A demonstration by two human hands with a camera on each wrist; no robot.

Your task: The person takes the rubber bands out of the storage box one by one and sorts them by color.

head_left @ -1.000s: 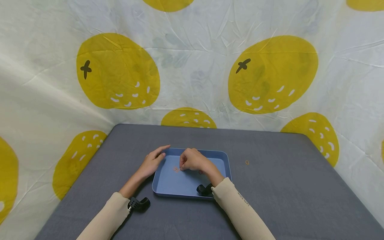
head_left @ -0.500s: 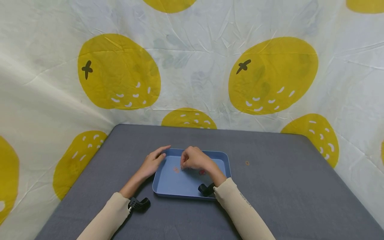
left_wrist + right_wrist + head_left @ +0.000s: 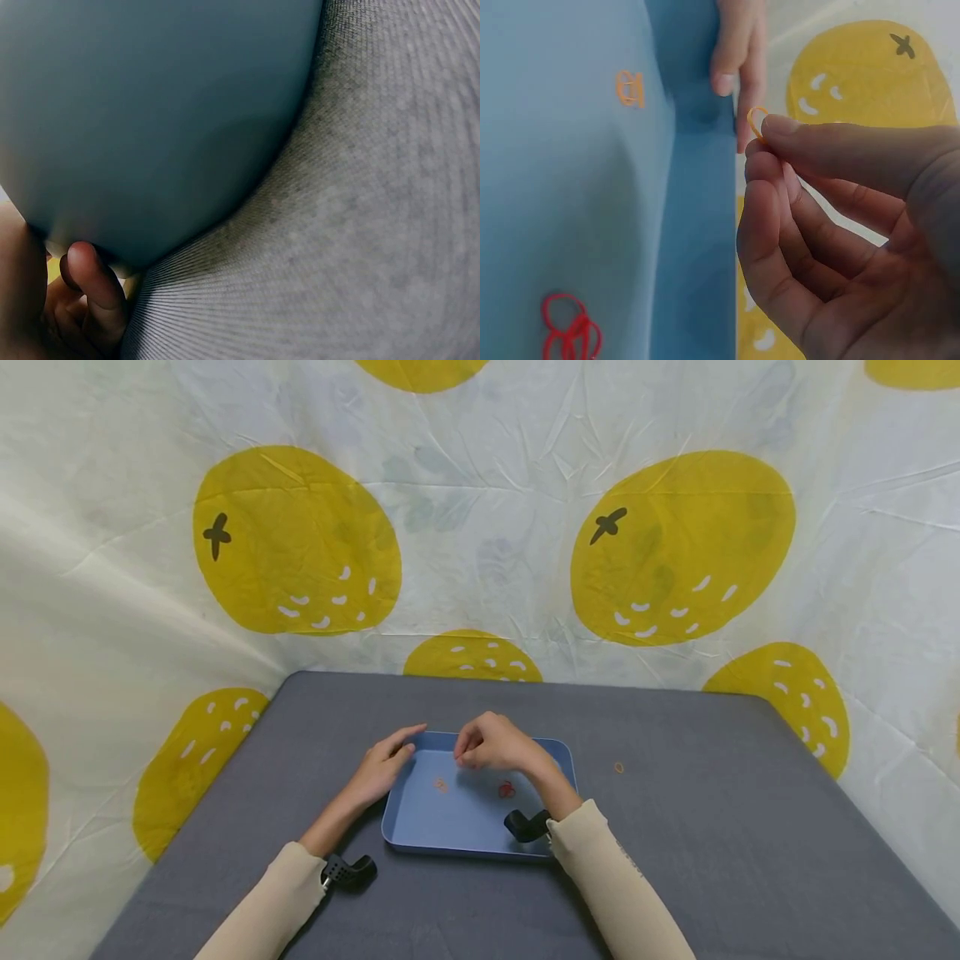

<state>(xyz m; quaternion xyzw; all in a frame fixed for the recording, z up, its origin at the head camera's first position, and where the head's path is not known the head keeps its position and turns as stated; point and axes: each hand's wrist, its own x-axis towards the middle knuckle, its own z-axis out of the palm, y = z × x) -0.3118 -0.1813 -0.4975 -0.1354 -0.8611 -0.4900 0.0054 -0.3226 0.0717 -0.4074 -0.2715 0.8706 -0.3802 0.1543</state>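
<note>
A blue rectangular tray lies on the grey table. My left hand holds its far left corner, thumb over the rim and forefinger stretched along the outside; in the left wrist view a finger bends against the tray's outer wall. Above the far part of the tray is my right hand, pinching one small orange rubber band between thumb and forefinger. On the tray floor lie a little cluster of orange rubber bands and, nearer its right side, a tangle of red rubber bands.
A single yellowish rubber band lies on the grey cloth to the right of the tray. Behind the table hangs a pale curtain printed with big yellow fruit. Each wrist carries a black camera mount.
My right hand has risen from the tray floor and shifted slightly away and to the right, uncovering the red rubber bands. The left hand and the tray have stayed put.
</note>
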